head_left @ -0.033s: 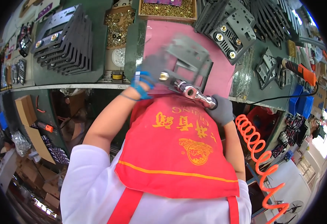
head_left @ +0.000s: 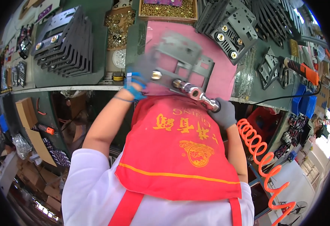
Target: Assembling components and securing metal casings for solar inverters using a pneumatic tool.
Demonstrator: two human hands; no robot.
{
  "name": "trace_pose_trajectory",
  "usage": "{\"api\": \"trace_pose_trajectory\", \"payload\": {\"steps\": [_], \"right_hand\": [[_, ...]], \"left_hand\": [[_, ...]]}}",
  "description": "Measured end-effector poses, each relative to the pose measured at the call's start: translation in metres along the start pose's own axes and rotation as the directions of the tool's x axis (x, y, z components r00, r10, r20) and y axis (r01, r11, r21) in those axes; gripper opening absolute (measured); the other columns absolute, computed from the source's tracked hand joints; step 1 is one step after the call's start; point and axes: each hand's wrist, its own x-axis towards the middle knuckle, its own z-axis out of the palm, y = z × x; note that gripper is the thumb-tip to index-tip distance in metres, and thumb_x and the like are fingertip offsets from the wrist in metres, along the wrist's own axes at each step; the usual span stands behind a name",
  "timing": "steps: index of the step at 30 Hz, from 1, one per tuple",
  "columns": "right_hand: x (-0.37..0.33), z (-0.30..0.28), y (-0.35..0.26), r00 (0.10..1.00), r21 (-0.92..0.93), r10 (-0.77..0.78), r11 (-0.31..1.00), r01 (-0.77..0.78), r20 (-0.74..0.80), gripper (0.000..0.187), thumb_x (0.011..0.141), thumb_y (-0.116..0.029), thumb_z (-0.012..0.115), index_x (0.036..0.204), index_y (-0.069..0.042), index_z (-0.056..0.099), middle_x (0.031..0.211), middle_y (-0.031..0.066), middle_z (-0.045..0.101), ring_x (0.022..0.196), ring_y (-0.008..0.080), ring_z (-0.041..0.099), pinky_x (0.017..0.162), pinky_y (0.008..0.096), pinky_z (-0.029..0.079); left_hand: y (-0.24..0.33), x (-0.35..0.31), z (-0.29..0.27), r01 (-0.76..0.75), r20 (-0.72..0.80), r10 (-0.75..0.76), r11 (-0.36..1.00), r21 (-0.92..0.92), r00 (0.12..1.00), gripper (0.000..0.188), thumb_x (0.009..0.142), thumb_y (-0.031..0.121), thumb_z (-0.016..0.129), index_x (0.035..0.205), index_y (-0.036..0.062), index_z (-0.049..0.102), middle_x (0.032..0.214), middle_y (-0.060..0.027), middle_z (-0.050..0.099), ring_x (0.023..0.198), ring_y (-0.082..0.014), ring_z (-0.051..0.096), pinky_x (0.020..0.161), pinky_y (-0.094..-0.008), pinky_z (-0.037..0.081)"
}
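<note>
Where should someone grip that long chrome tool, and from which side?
Likely its rear end, from the right, where the gloved right hand holds it: the chrome tool is long and slants, its head pointing left toward the grey bracket.

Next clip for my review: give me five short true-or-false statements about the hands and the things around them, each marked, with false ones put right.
1. The right hand grips the chrome tool. True.
2. The left hand, blurred, is inside a box. False: it is at the grey bracket.
3. The coiled hose is blue. False: it is orange.
4. A box of brass-coloured parts stands beyond the pink sheet. True.
5. The apron is red. True.
</note>
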Motion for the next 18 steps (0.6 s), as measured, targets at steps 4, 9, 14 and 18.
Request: {"api": "trace_pose_trajectory", "payload": {"steps": [4, 9, 14, 18], "right_hand": [[-0.03, 0.028, 0.033, 0.968, 0.167, 0.249, 0.955, -0.245, -0.005, 0.034, 0.069, -0.036, 0.069, 0.089, -0.008, 0.065, 0.081, 0.0162, 0.067, 0.081, 0.0374, 0.065, 0.07, 0.0435, 0.051], [-0.05, 0.046, 0.046, 0.906, 0.209, 0.416, 0.881, -0.424, 0.081, 0.034, 0.07, -0.035, 0.068, 0.091, -0.008, 0.065, 0.084, 0.0174, 0.067, 0.085, 0.0376, 0.064, 0.073, 0.0437, 0.051], [-0.049, 0.053, 0.034, 0.889, 0.233, 0.448, 0.858, -0.458, 0.095, 0.031, 0.072, -0.034, 0.066, 0.09, -0.009, 0.065, 0.085, 0.0178, 0.067, 0.086, 0.0381, 0.064, 0.074, 0.0448, 0.051], [-0.04, 0.056, 0.039, 0.9, 0.102, 0.424, 0.896, -0.433, 0.101, 0.03, 0.075, -0.036, 0.064, 0.089, -0.01, 0.064, 0.086, 0.0178, 0.067, 0.087, 0.0384, 0.063, 0.074, 0.0448, 0.05]], "left_hand": [[-0.073, -0.01, -0.035, 0.004, -0.191, 0.004, 0.999, 0.043, 0.982, 0.041, 0.097, 0.033, 0.043, 0.131, 0.0123, 0.053, 0.096, -0.0261, 0.064, 0.087, -0.0423, 0.062, 0.075, -0.0477, 0.049], [-0.055, -0.014, -0.029, 0.096, -0.136, -0.053, 0.94, 0.328, 0.989, 0.04, 0.095, 0.027, 0.047, 0.13, 0.0091, 0.053, 0.09, -0.0254, 0.065, 0.081, -0.0406, 0.063, 0.071, -0.0472, 0.05], [0.003, -0.018, 0.045, -0.434, -0.034, 0.617, 0.59, 0.68, 0.786, 0.04, 0.087, 0.011, 0.053, 0.126, 0.0032, 0.052, 0.1, -0.019, 0.058, 0.088, -0.0352, 0.062, 0.072, -0.0426, 0.053], [0.064, -0.019, 0.097, -0.184, 0.05, 0.19, 0.797, 0.575, 0.98, 0.058, 0.086, 0.009, 0.052, 0.141, 0.0041, 0.034, 0.102, -0.0185, 0.057, 0.075, -0.0338, 0.065, 0.071, -0.0385, 0.055]]}}
